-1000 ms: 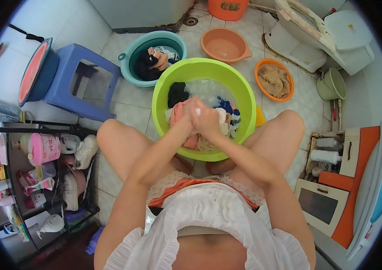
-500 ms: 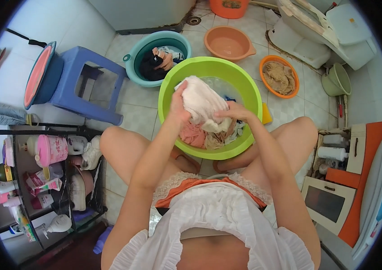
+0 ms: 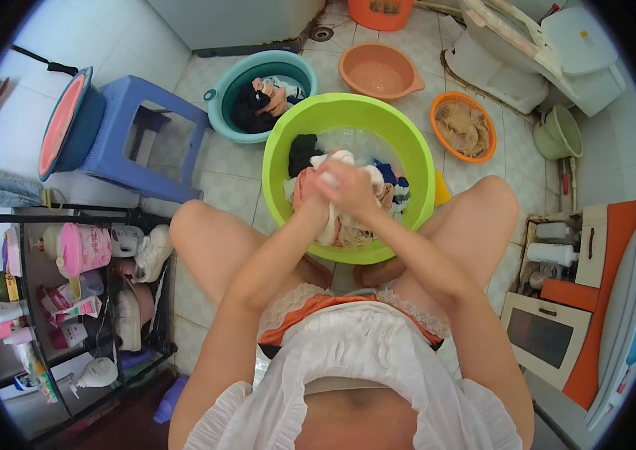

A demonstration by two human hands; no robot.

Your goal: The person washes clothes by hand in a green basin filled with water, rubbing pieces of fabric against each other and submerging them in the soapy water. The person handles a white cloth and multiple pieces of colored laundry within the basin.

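Note:
Over the near half of a lime-green basin [image 3: 424, 161], my two hands are pressed together on a white cloth [image 3: 344, 157]. My right hand [image 3: 354, 189] laps over my left hand [image 3: 324, 191], its fingers bent and slightly smeared by motion. Bits of the white fabric stick out above and beside the fists. Around them in the basin lie a black garment [image 3: 303, 154], a pink cloth [image 3: 303, 186], a beige cloth [image 3: 355, 235] and a dark blue piece [image 3: 387, 172]. Cloudy water [image 3: 351, 140] shows at the basin's far side.
A teal basin [image 3: 216, 112] with dark and peach clothes stands at the far left, beside a blue stool [image 3: 119, 150]. Beyond are a brown-orange basin [image 3: 381, 71] and an orange basin [image 3: 493, 139] holding beige cloth. A shelf [image 3: 52, 360] with bottles flanks my left, a cabinet [image 3: 546, 330] my right.
The white cloth, spread between my separated hands before, is now lower and bunched between them. My hands have come together, uncovering the black garment and more blue cloth.

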